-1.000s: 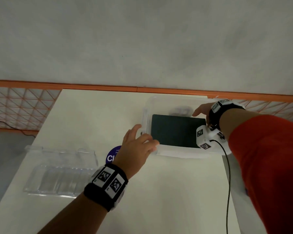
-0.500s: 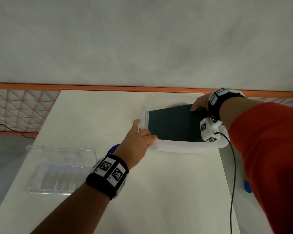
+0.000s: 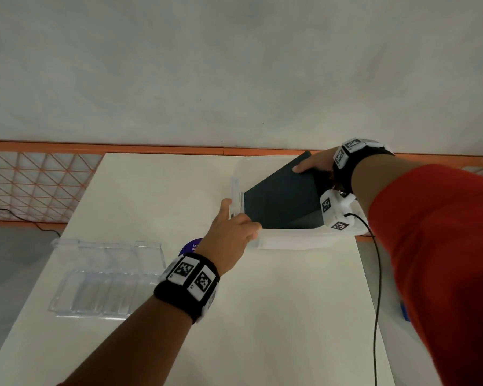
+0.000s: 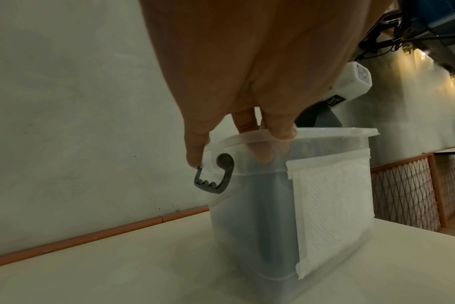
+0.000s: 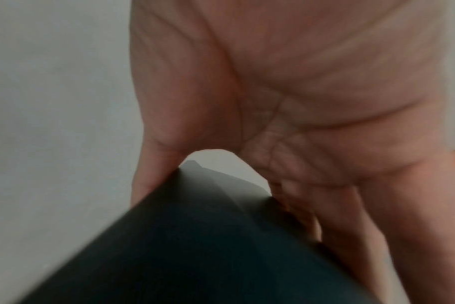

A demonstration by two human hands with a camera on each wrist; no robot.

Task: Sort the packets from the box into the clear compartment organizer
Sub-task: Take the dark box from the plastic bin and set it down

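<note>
A translucent plastic box stands at the far right of the white table. My right hand pinches the far right end of its dark lid, thumb on top, and the lid tilts up on that side. In the right wrist view the dark lid sits between thumb and fingers. My left hand grips the box's near left corner; its fingers hook over the box rim. The clear compartment organizer lies at the left. No packets show.
A purple round sticker lies on the table behind my left wrist. The box has a dark side handle and a white taped label. A black cable hangs past the table's right edge. An orange rail runs along the wall.
My right hand has lifted the lid's far right end up and back, so the lid went from flat to steeply tilted. My left hand has stayed on the box's corner.
</note>
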